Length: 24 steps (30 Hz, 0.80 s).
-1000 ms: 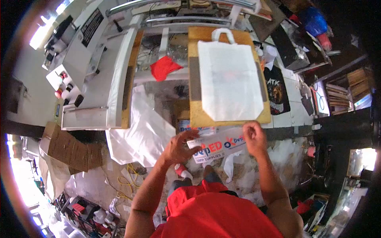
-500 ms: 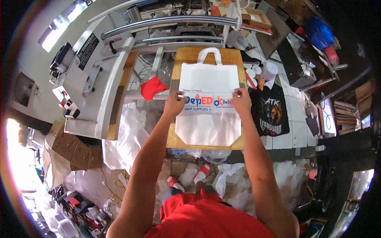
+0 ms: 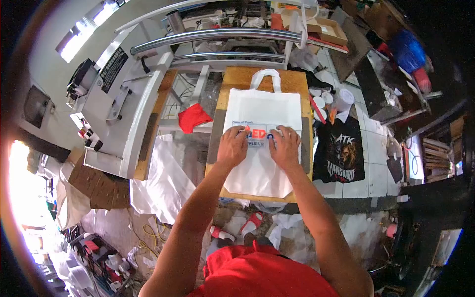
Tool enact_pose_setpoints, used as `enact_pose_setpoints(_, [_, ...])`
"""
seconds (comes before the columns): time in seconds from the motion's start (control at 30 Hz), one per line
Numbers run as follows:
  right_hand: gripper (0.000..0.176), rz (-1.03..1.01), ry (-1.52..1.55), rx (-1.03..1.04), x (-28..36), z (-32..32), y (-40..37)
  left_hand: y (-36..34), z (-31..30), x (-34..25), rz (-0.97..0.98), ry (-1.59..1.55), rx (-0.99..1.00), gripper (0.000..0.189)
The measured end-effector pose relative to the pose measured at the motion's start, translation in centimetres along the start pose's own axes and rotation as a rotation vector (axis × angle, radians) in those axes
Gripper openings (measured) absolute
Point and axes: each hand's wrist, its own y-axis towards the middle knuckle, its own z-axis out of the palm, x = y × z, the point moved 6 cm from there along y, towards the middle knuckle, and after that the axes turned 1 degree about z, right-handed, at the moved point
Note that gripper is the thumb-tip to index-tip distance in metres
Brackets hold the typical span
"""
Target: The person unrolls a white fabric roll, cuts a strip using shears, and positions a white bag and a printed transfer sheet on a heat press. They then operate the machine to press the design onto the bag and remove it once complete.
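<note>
A white tote bag [image 3: 264, 106] with its handles pointing away lies flat on a wooden board [image 3: 297, 79]. Across its middle is a printed film [image 3: 257, 134] with red and blue lettering, partly covered by both hands. My left hand [image 3: 233, 147] rests on the left part of the print, fingers spread and pressing down. On the right part lies my right hand [image 3: 284, 148], its fingers apart and flat on the film. Between the hands, some red and blue letters show. Neither hand grips anything.
A red cloth [image 3: 194, 118] lies left of the board, above white fabric [image 3: 163, 173]. A black printed shirt [image 3: 339, 153] and white containers [image 3: 344, 99] are at the right. Metal bars [image 3: 222, 33] cross beyond the board. A white machine [image 3: 111, 109] stands left.
Both hands have moved inward from the film's side edges and now lie flat over the print. The fingers have opened from their pinch. The camera view has shifted slightly.
</note>
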Motion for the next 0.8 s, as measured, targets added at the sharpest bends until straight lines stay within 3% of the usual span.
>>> enact_pose_setpoints(0.07, [0.033,0.002,0.005,0.089,0.2,1.3,-0.5,-0.3,1.4,-0.1,0.063,0.064,0.089,0.030])
enact_pose_setpoints(0.3, [0.032,0.007,-0.006,0.059,0.1,1.3,-0.9,-0.7,1.7,0.1,-0.011,0.059,0.145,0.031])
enact_pose_setpoints(0.57, [0.036,-0.014,-0.022,0.056,0.0,1.2,-1.1,-1.1,1.2,0.9,-0.030,0.037,-0.013,0.035])
enact_pose_setpoints(0.8, [0.041,-0.024,-0.022,0.021,0.0,1.3,-1.6,-1.4,1.6,1.2,-0.028,0.008,0.014,0.036])
